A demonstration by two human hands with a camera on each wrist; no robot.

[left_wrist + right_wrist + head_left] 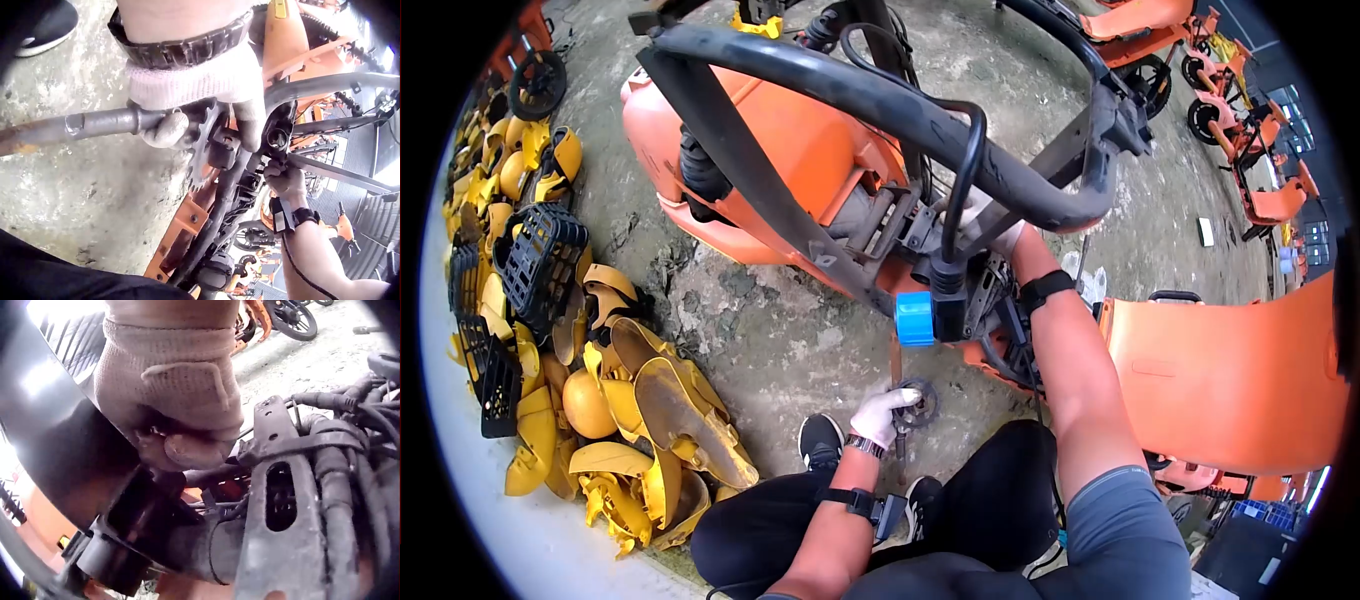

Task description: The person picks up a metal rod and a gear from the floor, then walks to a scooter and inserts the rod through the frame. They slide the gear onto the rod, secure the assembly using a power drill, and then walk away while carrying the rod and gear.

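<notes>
My left hand (878, 418), in a white glove, grips a long metal bar (94, 124) beside a toothed chainring (203, 150). The thumb lies over the ring in the head view. The bar is rusty toward its far end. My gloved right hand (172, 406) has its fingers curled round part of a dark vehicle frame (960, 150); frame tubes partly hide it from the head view. Close by are a slotted metal bracket (275, 500) and bundled cables (334, 469). A blue cap (915, 320) sits on the frame between the two arms.
An orange body shell (770, 150) belongs to the vehicle, and another orange panel (1220, 370) stands at the right. Yellow plastic parts (665, 410) and black crates (540, 260) are heaped along the left. More orange vehicles (1250, 150) stand at the far right on the concrete floor (770, 340).
</notes>
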